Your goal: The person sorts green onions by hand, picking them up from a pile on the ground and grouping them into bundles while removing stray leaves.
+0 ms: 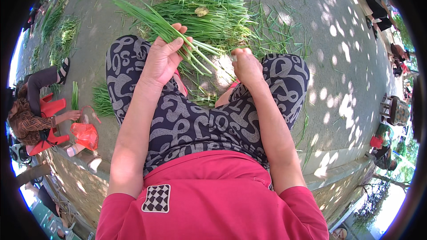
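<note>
My left hand (163, 56) grips a small bunch of long green leafy stalks (146, 18), chive-like, with the thumb laid across them. Their leaves point to the upper left, and the pale stem ends (206, 51) fan out to the right. My right hand (247, 66) is curled just right of those stem ends, apart from them. Its fingertips are turned away, so whether anything thin is pinched there cannot be told. Beyond both hands a large heap of the same stalks (203, 16) lies on the pavement, with a dry yellowish leaf (201, 11) on top.
Loose stalks (277, 33) are scattered right of the heap. At left, a person (33, 116) on a red plastic stool (55, 105) holds stalks beside a red plastic bag (85, 135). More piles (63, 36) lie far left. A low curb (337, 166) runs behind me.
</note>
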